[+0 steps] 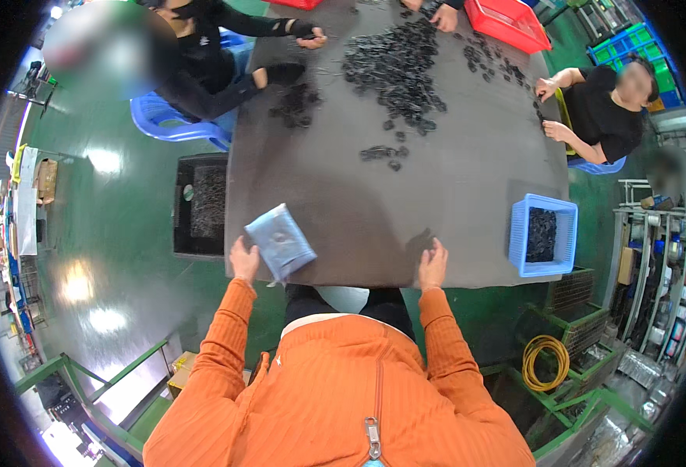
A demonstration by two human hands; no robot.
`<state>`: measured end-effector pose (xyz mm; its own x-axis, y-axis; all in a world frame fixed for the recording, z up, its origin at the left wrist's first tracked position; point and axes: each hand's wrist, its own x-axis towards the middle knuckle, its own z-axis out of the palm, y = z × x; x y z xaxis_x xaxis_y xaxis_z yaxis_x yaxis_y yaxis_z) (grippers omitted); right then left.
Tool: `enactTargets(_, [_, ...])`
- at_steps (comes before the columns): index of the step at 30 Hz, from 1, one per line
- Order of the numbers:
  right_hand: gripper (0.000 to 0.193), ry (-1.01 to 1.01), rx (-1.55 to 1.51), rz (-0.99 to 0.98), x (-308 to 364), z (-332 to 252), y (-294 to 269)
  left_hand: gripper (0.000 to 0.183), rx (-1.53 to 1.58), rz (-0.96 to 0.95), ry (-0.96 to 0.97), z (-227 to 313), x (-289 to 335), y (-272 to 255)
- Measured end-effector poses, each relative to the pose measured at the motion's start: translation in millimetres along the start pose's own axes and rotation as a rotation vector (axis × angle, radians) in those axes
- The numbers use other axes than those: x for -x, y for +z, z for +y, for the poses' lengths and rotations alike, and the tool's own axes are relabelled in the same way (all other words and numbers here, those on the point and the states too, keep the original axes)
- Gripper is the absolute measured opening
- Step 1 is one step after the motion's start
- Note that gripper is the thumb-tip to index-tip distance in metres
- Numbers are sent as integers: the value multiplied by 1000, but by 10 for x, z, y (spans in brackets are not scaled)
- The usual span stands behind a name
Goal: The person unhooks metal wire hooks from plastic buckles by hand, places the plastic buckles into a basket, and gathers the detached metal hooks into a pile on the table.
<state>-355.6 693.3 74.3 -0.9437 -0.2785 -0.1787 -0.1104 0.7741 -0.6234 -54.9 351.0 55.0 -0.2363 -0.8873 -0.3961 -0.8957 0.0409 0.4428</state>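
Note:
A flat, light-blue packet, like a folded cloth or bag (pixel 281 242), lies tilted at the near left of the dark table (pixel 358 226). My left hand (pixel 244 259) is right beside its left edge, fingers apart; whether a fingertip touches it I cannot tell. At the table's near edge, right of the middle, my right hand (pixel 432 265) holds nothing, its thumb and fingers parted. Farther up the table, a large heap of small black parts (pixel 394 70) spreads out, with a few loose black pieces (pixel 382 153) nearer me.
A blue basket of black parts (pixel 520 233) stands at the near right corner. Red trays (pixel 506 23) sit at the far side. Co-workers handle parts at left (pixel 226 62), right (pixel 608 109) and far end. A black crate (pixel 201 204) stands left of the table.

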Motion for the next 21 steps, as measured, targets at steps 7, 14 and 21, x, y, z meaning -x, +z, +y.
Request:
enactTargets(7, [39, -110, 86, -190, -1145, 589, -669, 51, 25, 213, 336, 1357, 440, 911])
enactTargets(14, [24, -76, 61, -216, -2576, 383, -748, 79, -75, 43, 374, 2484, 555, 1622])
enactTargets(21, [21, -107, 47, 1, -3799, -90, -368, 110, -250, -30, 340, 3322, -79, 1854])
